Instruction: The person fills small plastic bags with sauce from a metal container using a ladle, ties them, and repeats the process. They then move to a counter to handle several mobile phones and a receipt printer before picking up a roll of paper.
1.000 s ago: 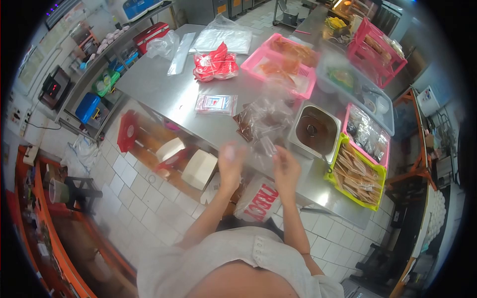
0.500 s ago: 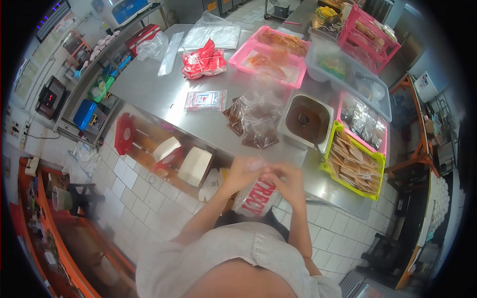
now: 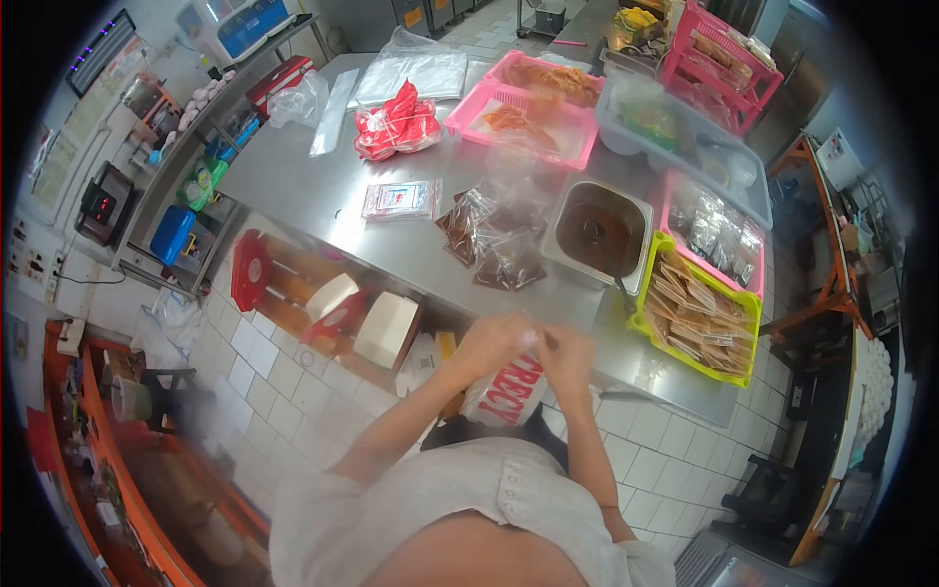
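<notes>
In front of my body hangs a pale plastic bag [image 3: 502,394] with large red letters; what it contains is hard to make out. My left hand [image 3: 492,347] closes around its gathered top. Close beside it, my right hand [image 3: 564,360] pinches the same top edge, its fingers bent. The fingertips of both hands partly hide the bag's neck. Just beyond, on the steel table [image 3: 293,186], lie several small clear sachets of dark brown sauce [image 3: 509,269]. A deep metal pan [image 3: 599,235] of brown sauce with a ladle stands to their right.
A lime-green basket [image 3: 748,342] holds flat brown packets. Behind it are a pink basket [image 3: 761,284] of clear packets and a translucent bin [image 3: 753,201]. Further back sit pink food trays [image 3: 584,157], a red-and-white plastic bundle [image 3: 396,127] and flat packs [image 3: 403,200]. Boxes [image 3: 388,330] fill a lower shelf.
My two hands have shifted slightly, the right one lower and more upright against the bag's top. The bag stays in my grip. The view has moved a little.
</notes>
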Available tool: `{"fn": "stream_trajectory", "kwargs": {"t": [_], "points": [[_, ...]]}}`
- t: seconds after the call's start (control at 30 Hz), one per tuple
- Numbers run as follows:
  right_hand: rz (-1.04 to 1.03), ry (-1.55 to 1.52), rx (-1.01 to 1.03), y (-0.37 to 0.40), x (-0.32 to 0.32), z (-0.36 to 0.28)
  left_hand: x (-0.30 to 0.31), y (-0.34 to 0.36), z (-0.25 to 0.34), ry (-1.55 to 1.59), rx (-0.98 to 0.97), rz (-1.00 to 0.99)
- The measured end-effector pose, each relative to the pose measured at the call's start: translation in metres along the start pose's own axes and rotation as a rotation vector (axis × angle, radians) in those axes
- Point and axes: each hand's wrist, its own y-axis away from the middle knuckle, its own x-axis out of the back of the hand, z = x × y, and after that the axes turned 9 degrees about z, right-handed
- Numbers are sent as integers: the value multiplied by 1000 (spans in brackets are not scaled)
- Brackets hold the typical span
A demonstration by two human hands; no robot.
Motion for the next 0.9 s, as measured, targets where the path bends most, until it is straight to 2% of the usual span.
{"fn": "stream_trajectory", "kwargs": {"t": [0.17,0.27,0.37,0.43,0.53,0.67,0.77,0.83,0.9], "points": [[12,-10,-24,11,-16,26,-11,11,-14,24,34,-22],[3,23,-19,17,-22,35,-17,20,-19,-45,-32,-17],[-33,24,-47,14,-20,36,-24,28,-23,-26,20,41],[-276,-132,-209,3,-7,28,-25,30,-23,82,112,34],[-366,-95,-105,1,3,21,-22,32,-20,181,120,20],[-439,-76,-152,0,11,14,-17,33,-15,181,90,-24],[-420,-62,-190,6,4,19,-21,34,-16,184,40,-13],[-112,183,-5,15,-10,27,-23,35,-20,129,-4,-6],[-112,232,-55,13,-15,33,-25,37,-18,33,45,-32]]}}
